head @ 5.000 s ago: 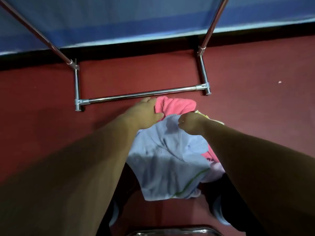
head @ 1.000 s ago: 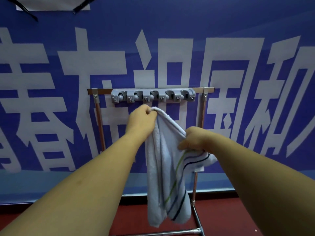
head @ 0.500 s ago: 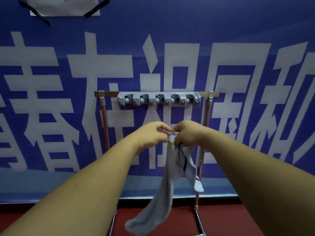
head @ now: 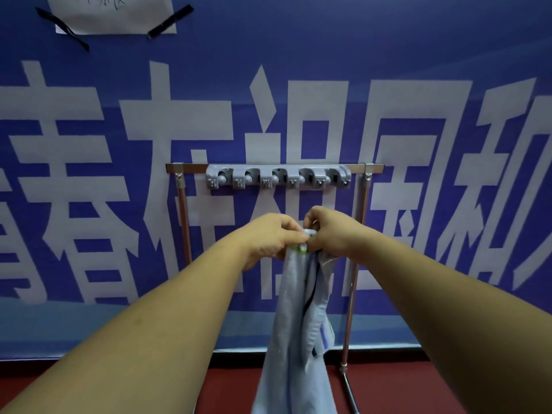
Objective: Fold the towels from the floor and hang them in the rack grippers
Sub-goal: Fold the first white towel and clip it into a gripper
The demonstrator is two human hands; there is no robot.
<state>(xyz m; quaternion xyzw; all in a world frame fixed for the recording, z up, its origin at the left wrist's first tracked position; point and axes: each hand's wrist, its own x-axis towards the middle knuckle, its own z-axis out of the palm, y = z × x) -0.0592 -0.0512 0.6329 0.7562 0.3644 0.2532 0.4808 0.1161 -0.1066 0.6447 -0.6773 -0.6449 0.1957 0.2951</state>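
A pale blue towel [head: 294, 318] with dark and green stripes hangs straight down from my two hands. My left hand [head: 271, 237] and my right hand [head: 331, 231] meet at its top edge, both pinching the bunched cloth between fingers and thumb. Above the hands, a grey bar of several rack grippers [head: 277, 177] is fixed to the top rail of a metal rack [head: 182, 210]. The hands are a short way below the grippers, under the middle ones. No towel is in any of the grippers.
A blue banner [head: 418, 55] with large pale characters covers the wall behind the rack. A taped paper sheet [head: 113, 13] is at top left. Dark red floor [head: 233, 386] shows below, with the rack's right leg [head: 349, 324] running down to it.
Five seconds ago both hands gripped the towel on a pile on the floor. Since then it has been lifted, and the hands have come together at its top edge.
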